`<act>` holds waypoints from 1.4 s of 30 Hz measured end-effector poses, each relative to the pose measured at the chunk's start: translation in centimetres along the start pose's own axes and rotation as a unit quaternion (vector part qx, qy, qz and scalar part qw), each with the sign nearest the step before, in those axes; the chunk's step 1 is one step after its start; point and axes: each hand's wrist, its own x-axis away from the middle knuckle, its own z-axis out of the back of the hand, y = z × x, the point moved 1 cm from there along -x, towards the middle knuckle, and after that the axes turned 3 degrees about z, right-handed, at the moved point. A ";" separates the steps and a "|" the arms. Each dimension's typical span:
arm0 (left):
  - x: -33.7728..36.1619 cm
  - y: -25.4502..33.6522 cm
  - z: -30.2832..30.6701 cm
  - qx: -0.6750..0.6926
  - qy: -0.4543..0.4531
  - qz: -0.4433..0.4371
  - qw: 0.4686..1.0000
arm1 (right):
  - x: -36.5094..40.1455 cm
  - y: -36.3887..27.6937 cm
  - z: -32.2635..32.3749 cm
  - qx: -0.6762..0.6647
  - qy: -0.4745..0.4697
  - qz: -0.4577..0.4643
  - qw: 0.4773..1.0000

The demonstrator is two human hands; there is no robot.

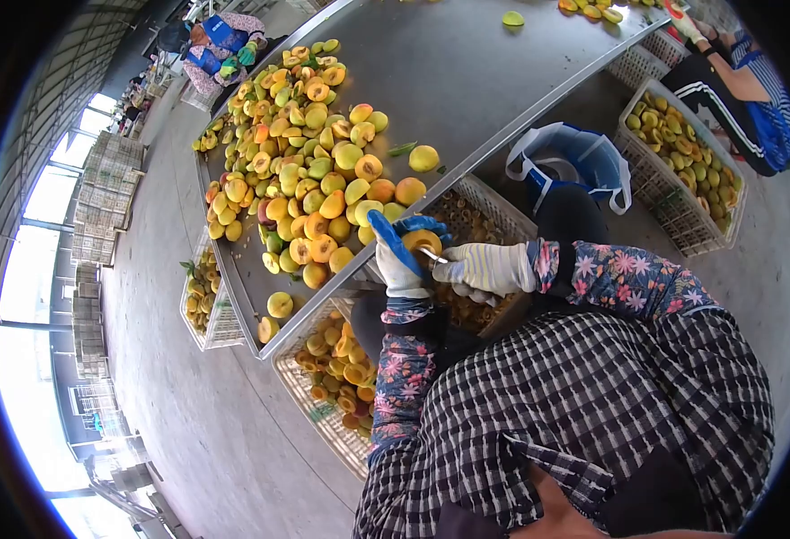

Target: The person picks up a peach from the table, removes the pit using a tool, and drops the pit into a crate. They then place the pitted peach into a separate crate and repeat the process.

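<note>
My left hand, in a white glove with a blue coated palm, cups a halved yellow peach with its cut face up. In my right hand, gloved in white, is a small metal pitting tool; its tip touches the cut face of the fruit. Both hands are over a crate of brown peach stones, beside the metal table edge. A large pile of peaches, many halved, lies on the table just beyond my left hand.
A crate of peach halves stands below the table to my left, another crate farther left. A blue bag hangs or stands at right, near a full crate. Co-workers sit at the table's far left and right side.
</note>
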 end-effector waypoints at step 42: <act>3.6 1.7 5.8 0.240 0.138 -0.084 0.957 | 4.0 2.0 4.6 0.216 0.144 0.107 0.960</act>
